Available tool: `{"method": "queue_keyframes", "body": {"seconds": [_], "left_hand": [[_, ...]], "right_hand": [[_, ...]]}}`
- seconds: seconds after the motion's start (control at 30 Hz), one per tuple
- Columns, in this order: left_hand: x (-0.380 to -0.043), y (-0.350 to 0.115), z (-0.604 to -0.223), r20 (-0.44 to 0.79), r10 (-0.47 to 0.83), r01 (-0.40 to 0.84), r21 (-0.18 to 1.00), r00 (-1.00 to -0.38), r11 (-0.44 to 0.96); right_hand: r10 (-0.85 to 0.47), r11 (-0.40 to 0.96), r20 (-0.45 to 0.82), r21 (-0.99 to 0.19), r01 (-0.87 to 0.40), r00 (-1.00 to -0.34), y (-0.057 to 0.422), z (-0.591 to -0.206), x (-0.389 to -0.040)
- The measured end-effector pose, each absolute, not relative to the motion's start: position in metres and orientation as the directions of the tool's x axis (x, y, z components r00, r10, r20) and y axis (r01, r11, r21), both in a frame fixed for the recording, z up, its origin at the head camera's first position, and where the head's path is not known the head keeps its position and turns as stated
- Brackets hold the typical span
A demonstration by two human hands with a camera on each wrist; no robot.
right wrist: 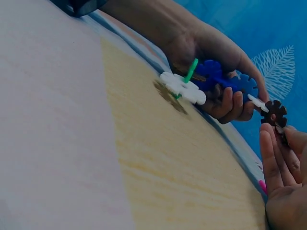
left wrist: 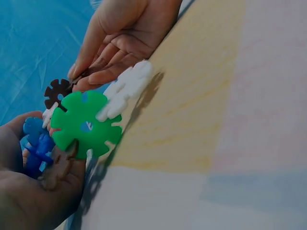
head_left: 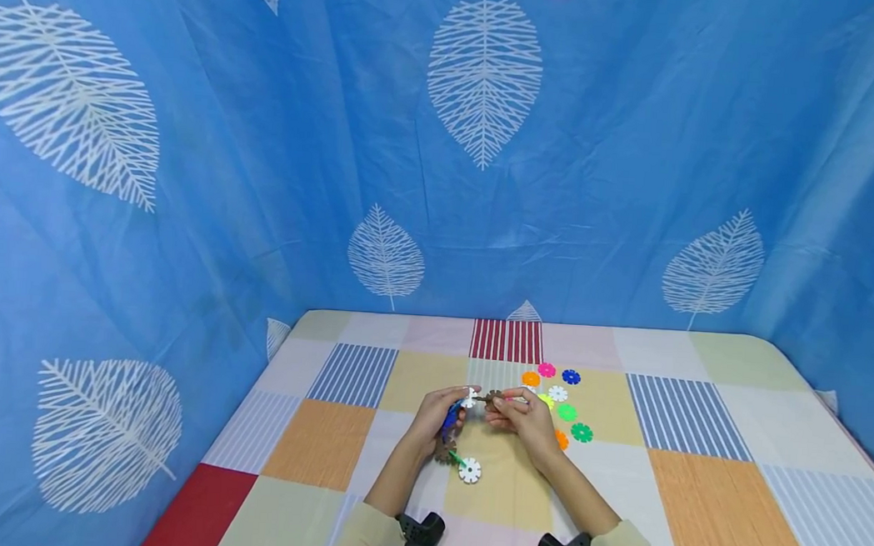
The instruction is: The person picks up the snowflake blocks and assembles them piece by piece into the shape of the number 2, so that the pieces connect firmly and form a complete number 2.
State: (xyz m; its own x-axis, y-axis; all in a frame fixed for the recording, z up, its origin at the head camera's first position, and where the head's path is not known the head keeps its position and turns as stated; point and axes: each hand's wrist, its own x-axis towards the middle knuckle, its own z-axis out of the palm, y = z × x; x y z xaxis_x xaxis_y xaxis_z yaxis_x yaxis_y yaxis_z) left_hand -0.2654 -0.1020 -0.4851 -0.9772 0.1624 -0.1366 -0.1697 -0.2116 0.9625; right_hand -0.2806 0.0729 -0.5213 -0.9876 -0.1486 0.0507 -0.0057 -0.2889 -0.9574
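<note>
A chain of interlocking notched plastic discs hangs from my left hand (head_left: 431, 419), whose fingers curl round its blue discs (right wrist: 209, 72). Below that hand the chain runs through a brown disc (head_left: 444, 451) and a green disc (left wrist: 86, 123) to a white disc (head_left: 470, 470) at its lower end, close over the table. At its upper end, a small white disc (right wrist: 258, 104) meets a brown disc (right wrist: 274, 113). My right hand (head_left: 524, 420) pinches brown plastic at this end between thumb and fingers; the pinched part is mostly hidden by the fingertips.
Loose discs lie on the patchwork tablecloth (head_left: 393, 379) beyond and right of my right hand, among them pink (head_left: 547, 370), blue (head_left: 571, 376), white (head_left: 558, 393), green (head_left: 582, 432) and orange (head_left: 562, 440) ones. A blue leaf-patterned curtain (head_left: 560, 230) stands behind the table.
</note>
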Motion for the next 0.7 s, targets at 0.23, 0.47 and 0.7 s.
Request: {"method": "queue_keyframes", "body": {"seconds": [0.23,0.47,0.7], "left_hand": [[-0.276,-0.103,-0.498,-0.123,0.122,-0.153,0.950,-0.985,-0.274],[-0.283,-0.102,-0.512,-0.139,0.101,-0.164,0.933,-0.985,-0.320],[-0.278,-0.108,-0.515,-0.156,0.288,-0.228,0.944,-0.945,-0.237]], "right_hand": [[-0.125,-0.254,0.108,-0.965,-0.073,-0.986,0.077,-0.521,-0.278],[-0.137,-0.216,0.127,-0.972,-0.096,-0.982,0.078,-0.522,-0.277],[-0.152,-0.181,0.133,-0.978,-0.105,-0.979,0.078,-0.524,-0.278]]}}
